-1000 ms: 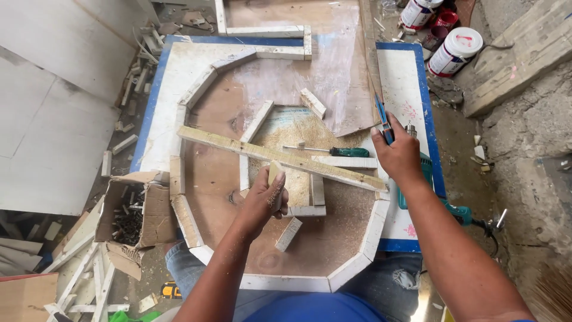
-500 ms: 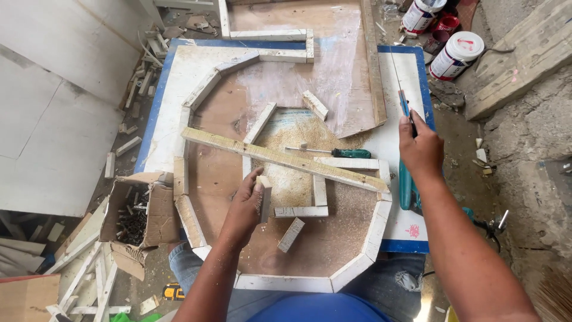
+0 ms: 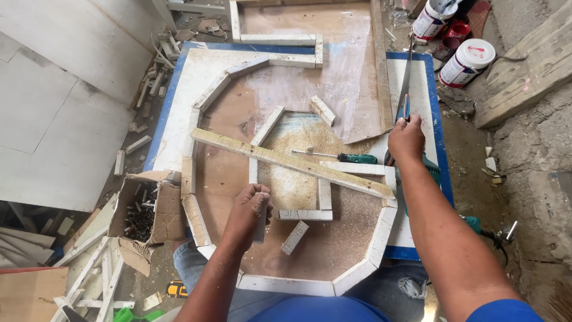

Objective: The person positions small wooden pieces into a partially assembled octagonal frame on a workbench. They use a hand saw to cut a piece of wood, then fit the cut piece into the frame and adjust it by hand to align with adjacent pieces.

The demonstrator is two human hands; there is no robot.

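**A:** What's in my hands, and which way does it lie?

**B:** Left hand (image 3: 247, 211) is curled tight around a short wood block (image 3: 260, 222), held upright over the brown board (image 3: 226, 179). Right hand (image 3: 406, 138) is closed on the handle end of a handsaw (image 3: 406, 83). The blade runs straight away from me, toward the paint cans (image 3: 468, 62).

**A:** And the long piece?

**B:** The long batten (image 3: 292, 162) lies slantwise across the white octagon frame (image 3: 369, 259), high end at far left, low end near right. That low end sits just beside my right wrist; my left hand is near its middle, on the near side, not touching. So the saw's line crosses the batten's long axis near its right end.

**A:** Anything in the way?

**B:** A green-handled screwdriver (image 3: 342, 157) lies just beyond the batten, roughly parallel to it. A loose offcut (image 3: 295, 237) rests right of my left hand. Sawdust covers the middle.

**A:** Edges?

**B:** The blue-edged panel (image 3: 438, 137) ends close to the right of the saw hand, rough ground past it. On the left, a torn cardboard box of screws (image 3: 143, 214) sits off the panel, well apart from the batten.
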